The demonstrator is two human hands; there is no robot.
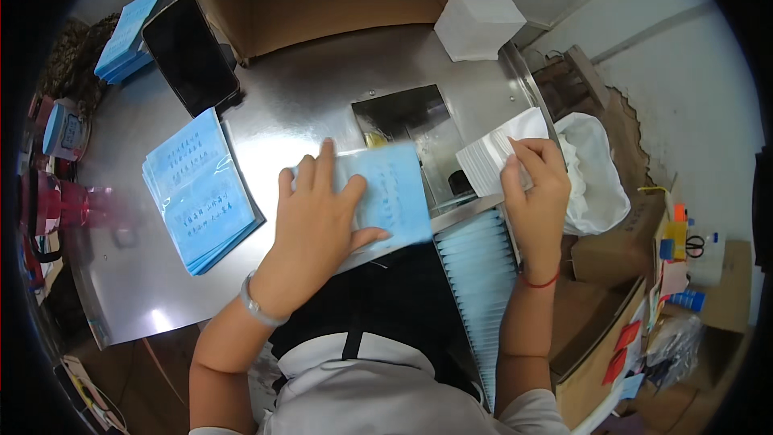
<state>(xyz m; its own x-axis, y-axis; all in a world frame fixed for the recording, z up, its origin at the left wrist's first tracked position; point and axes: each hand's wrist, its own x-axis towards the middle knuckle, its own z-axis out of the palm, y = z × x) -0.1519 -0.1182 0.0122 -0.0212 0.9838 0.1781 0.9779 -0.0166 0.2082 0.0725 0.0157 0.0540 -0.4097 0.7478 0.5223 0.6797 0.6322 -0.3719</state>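
Your L hand (314, 221) is wide on the blue packet (394, 189); press flat, no slipping. R hand (538, 181) is narrow at the white stack (488, 158), can't tell if gripping; pinch lightly.

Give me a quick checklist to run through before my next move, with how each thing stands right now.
1. Left hand on the blue packet: ok, fingers spread, lying over its left part.
2. Right hand at the white stack: ok, fingertips at its right side.
3. A single sheet pinched in the right hand: cannot tell, the fingers hide it.
4. Pile of blue packets on the left squared up: not ok, its edges are fanned.
5. Phone clear of both hands: ok, it is beyond that pile.
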